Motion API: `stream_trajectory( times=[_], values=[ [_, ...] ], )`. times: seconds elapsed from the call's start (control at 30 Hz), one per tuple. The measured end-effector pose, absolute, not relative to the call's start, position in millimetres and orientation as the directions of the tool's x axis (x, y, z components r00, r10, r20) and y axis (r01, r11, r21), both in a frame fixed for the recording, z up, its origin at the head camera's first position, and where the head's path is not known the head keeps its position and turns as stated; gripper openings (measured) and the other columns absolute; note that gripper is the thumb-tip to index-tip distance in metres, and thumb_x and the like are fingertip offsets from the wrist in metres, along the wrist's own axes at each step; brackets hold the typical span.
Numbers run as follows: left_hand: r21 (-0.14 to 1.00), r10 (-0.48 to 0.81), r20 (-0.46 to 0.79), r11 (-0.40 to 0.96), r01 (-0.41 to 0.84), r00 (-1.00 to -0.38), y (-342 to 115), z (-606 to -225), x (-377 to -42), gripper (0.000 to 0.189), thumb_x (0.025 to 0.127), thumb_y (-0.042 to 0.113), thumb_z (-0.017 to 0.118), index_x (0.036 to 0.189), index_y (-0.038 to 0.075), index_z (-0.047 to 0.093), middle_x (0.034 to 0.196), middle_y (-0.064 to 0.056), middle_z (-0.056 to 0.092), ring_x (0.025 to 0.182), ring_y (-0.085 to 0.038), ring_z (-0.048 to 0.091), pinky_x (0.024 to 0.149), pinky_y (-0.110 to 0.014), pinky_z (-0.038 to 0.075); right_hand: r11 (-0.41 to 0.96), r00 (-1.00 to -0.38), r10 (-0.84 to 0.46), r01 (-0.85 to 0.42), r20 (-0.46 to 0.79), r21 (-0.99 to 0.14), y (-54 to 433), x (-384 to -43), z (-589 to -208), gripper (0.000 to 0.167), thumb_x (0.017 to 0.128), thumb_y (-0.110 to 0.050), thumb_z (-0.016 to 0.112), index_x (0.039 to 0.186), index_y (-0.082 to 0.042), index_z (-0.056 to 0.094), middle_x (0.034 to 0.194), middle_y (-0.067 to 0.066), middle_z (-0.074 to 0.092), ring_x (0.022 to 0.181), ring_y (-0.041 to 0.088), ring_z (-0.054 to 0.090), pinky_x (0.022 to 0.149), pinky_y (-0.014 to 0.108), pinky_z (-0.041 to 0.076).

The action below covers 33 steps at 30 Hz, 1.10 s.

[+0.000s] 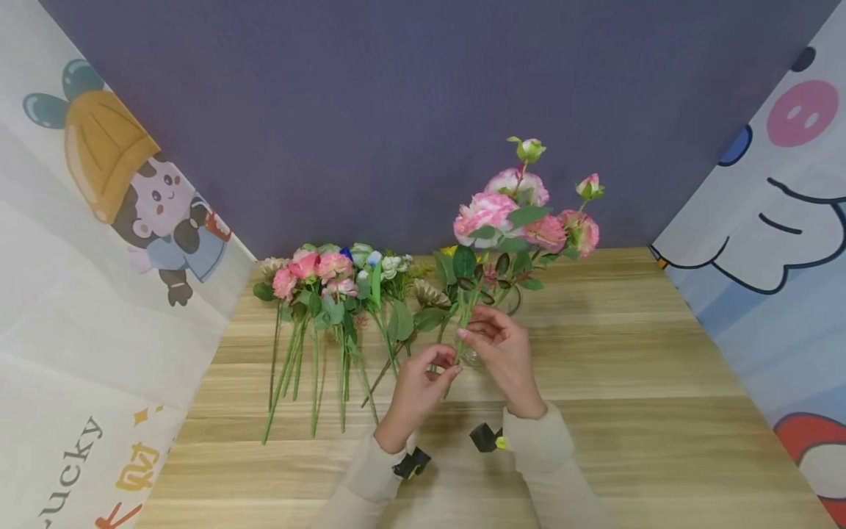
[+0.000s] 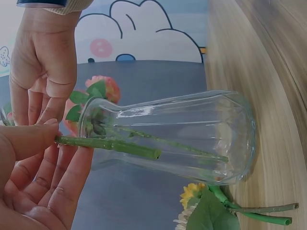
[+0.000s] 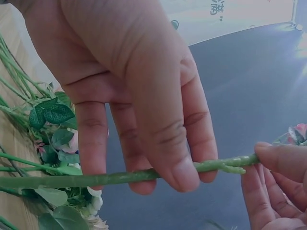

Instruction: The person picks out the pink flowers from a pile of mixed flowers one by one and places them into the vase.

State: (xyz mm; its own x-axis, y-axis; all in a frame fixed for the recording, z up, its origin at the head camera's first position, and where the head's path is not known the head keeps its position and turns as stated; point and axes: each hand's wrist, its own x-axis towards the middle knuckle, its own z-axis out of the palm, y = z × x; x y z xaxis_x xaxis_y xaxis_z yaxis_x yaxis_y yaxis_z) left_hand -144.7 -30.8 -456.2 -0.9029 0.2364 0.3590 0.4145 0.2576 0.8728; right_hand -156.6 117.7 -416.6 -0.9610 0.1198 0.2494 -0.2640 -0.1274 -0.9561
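Note:
Both hands are on the green stem (image 3: 120, 178) of an artificial flower; in the head view it rises toward pink-and-white blooms (image 1: 485, 215). My left hand (image 1: 418, 393) pinches the stem near its cut lower end, between thumb and fingers. Higher up, my right hand (image 1: 505, 356) pinches the same stem, its thumb pressed against it. A clear glass vase (image 2: 187, 143) stands on the table just behind the hands, a stem slanting inside it. The stem's cut end overlaps the vase in the left wrist view. Pink flowers (image 1: 580, 231) show over the vase's mouth.
To the left, a row of loose artificial flowers (image 1: 337, 268) lies on the wooden table (image 1: 628, 382), stems toward the front. A yellow flower (image 2: 192, 191) lies near the vase. A dark wall panel (image 1: 370, 125) stands behind the table, with cartoon-printed sheets at both sides.

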Motion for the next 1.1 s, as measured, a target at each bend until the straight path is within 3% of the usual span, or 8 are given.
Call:
stream_trajectory(
  times=[0.2, 0.53, 0.77, 1.0, 1.1],
  values=[
    [0.882, 0.236, 0.339, 0.256, 0.395, -0.911, -33, -456, -144, 0.017, 0.084, 0.004, 0.07, 0.1, -0.001, 0.066, 0.094, -0.009, 0.068, 0.079, -0.018, 0.064, 0.062, -0.022, 0.054, -0.097, -0.961, 0.123, -0.261, 0.248, -0.961, 120, -158, -415, 0.036, 0.076, 0.011, 0.07, 0.11, 0.011, 0.059, 0.092, 0.0, 0.063, 0.081, 0.01, 0.063, 0.074, 0.021, 0.053],
    [0.87, 0.203, 0.322, 0.323, 0.373, -0.925, -48, -459, -149, 0.016, 0.086, 0.006, 0.068, 0.1, 0.012, 0.068, 0.096, -0.002, 0.068, 0.082, -0.017, 0.064, 0.063, -0.023, 0.054, -0.072, -0.957, 0.125, -0.271, 0.261, -0.96, 129, -160, -407, 0.037, 0.078, 0.006, 0.072, 0.112, 0.011, 0.058, 0.095, -0.001, 0.062, 0.083, 0.009, 0.062, 0.076, 0.02, 0.052],
    [0.882, 0.172, 0.281, 0.34, 0.325, -0.944, -65, -458, -152, 0.019, 0.085, 0.002, 0.067, 0.104, 0.008, 0.066, 0.099, -0.012, 0.068, 0.083, -0.023, 0.063, 0.065, -0.024, 0.054, -0.059, -0.952, 0.138, -0.283, 0.273, -0.957, 137, -164, -404, 0.037, 0.077, 0.009, 0.07, 0.111, 0.011, 0.057, 0.094, -0.003, 0.062, 0.083, 0.009, 0.061, 0.077, 0.02, 0.052],
    [0.888, 0.142, 0.239, 0.367, 0.276, -0.96, -86, -467, -158, 0.018, 0.089, 0.012, 0.066, 0.107, 0.01, 0.066, 0.099, -0.005, 0.068, 0.086, -0.018, 0.062, 0.065, -0.023, 0.054, -0.09, -0.948, 0.168, -0.288, 0.271, -0.953, 144, -168, -397, 0.036, 0.078, 0.011, 0.068, 0.112, 0.012, 0.057, 0.092, -0.005, 0.063, 0.08, 0.007, 0.062, 0.073, 0.018, 0.052],
    [0.888, 0.124, 0.24, 0.373, 0.269, -0.963, -91, -467, -160, 0.019, 0.088, 0.012, 0.066, 0.107, 0.009, 0.066, 0.099, -0.008, 0.068, 0.086, -0.02, 0.062, 0.065, -0.024, 0.054, -0.086, -0.941, 0.177, -0.305, 0.287, -0.948, 148, -170, -395, 0.036, 0.078, 0.011, 0.069, 0.112, 0.011, 0.057, 0.092, -0.003, 0.063, 0.081, 0.008, 0.062, 0.071, 0.018, 0.053]
  ],
)
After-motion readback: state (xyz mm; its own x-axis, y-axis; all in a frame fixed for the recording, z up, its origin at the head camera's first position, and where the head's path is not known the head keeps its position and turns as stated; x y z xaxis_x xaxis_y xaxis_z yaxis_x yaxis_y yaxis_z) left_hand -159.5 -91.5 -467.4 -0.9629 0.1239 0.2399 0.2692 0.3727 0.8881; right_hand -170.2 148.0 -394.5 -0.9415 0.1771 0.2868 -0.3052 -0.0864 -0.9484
